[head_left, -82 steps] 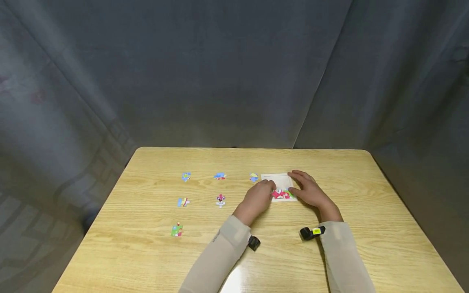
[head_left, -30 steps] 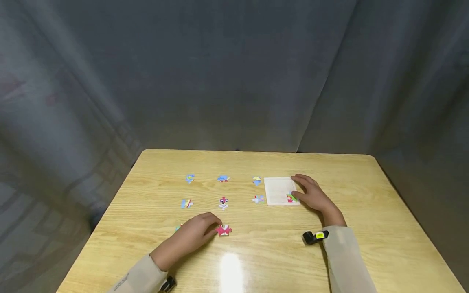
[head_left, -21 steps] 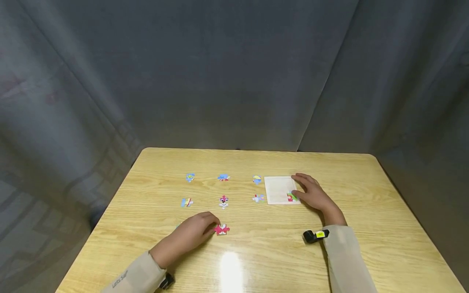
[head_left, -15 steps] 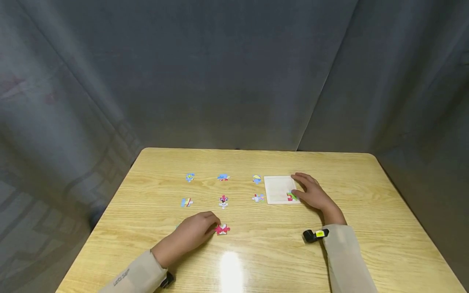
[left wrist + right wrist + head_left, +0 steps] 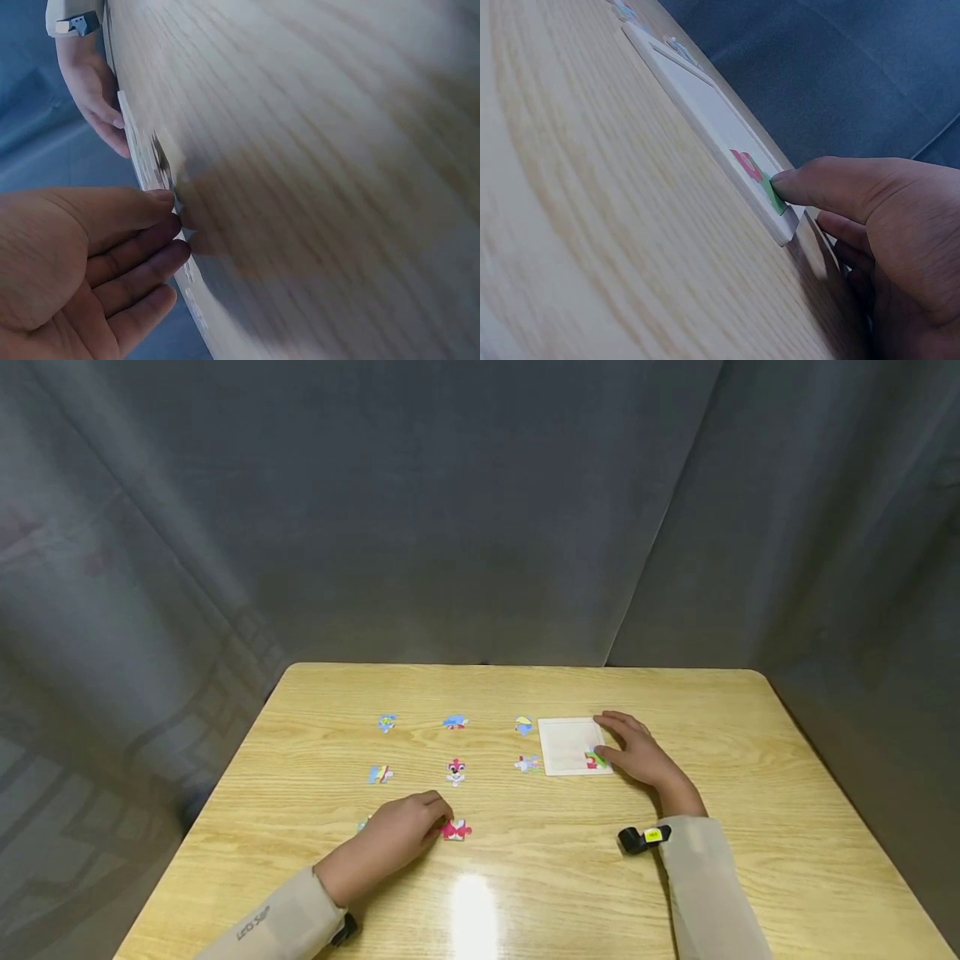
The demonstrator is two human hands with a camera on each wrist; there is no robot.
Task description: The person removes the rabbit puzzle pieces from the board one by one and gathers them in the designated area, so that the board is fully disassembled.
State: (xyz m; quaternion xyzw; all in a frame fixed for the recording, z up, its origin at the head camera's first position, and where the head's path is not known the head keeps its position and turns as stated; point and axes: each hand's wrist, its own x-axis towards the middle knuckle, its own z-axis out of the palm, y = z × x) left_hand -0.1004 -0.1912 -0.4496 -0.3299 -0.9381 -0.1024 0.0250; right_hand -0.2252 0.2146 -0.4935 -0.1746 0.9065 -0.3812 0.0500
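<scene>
Backing wooden table (image 5: 570, 877), grey curtain (image 5: 450, 510)

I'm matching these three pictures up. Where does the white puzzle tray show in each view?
Head: the white puzzle tray lies right of centre on the table, under the right hand.
Left wrist: seen edge-on as a thin pale strip at the upper left, beside the far hand.
Right wrist: it runs from the top down to the centre, with the thumb on its near corner.
Shared landmark: the green and red piece in the tray's corner.
</scene>
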